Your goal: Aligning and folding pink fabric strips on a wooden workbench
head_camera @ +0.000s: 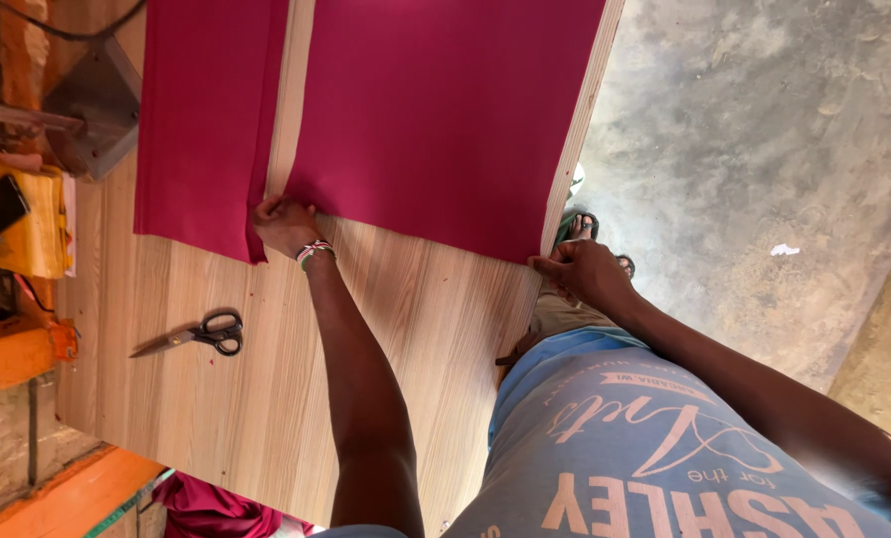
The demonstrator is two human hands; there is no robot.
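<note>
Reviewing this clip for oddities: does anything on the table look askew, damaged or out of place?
Nothing stands out. Both magenta cloth pieces lie flat on the wooden table, left hand and right hand at its corners, scissors lying apart.

No packages, labels, signs or screens in my view. Nearest candidate: flat yellow item (35, 231) at far left edge beside table, dark object on top; can't tell if it's packaging.

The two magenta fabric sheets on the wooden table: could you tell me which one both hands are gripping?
The wider magenta sheet on the right: the left hand and right hand pinch its near corners. The narrower sheet lies free.
</note>
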